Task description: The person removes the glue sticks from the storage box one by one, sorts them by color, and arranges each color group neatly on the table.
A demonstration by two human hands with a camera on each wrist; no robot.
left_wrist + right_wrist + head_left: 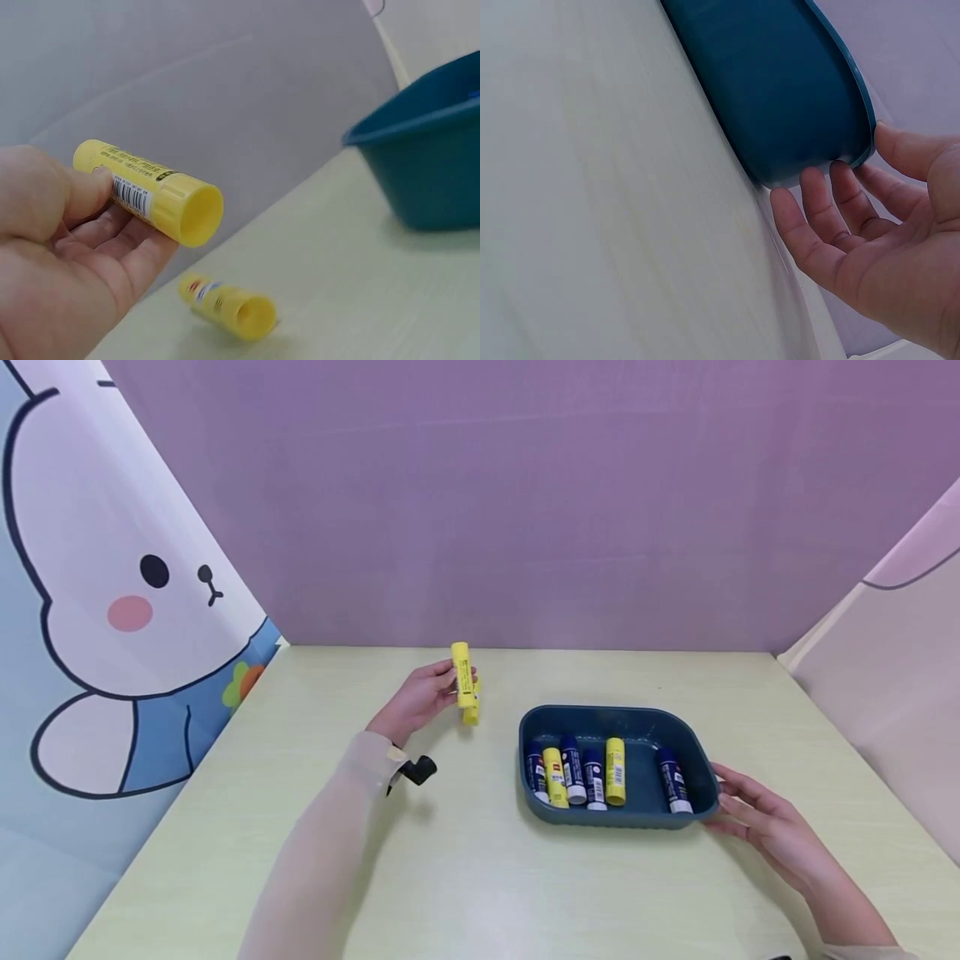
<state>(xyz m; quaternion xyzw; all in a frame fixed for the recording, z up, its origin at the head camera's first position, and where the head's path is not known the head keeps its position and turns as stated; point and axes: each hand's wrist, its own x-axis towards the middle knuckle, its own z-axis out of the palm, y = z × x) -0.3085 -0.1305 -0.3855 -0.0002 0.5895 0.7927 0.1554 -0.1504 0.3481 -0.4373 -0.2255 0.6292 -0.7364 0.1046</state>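
My left hand (418,700) pinches a yellow glue stick (462,672) between thumb and fingers, raised above the table left of the bin. In the left wrist view this glue stick (150,191) lies tilted across the fingers, its end towards the bin. Below it, a second yellow glue stick (229,307) rests on the table. The dark teal plastic bin (600,817) holds several glue sticks, such as a yellow one (615,771) and a dark blue one (673,779). At the bin's right end, my right hand (776,831) touches its outer wall with loosely bent fingers, the thumb near the rim (866,112).
A pale wooden table (465,877) lies under everything. Behind it hangs a purple cloth (487,510), and on the left a cloth printed with a cartoon animal (112,593). A black strap piece (417,769) sticks out at the left wrist.
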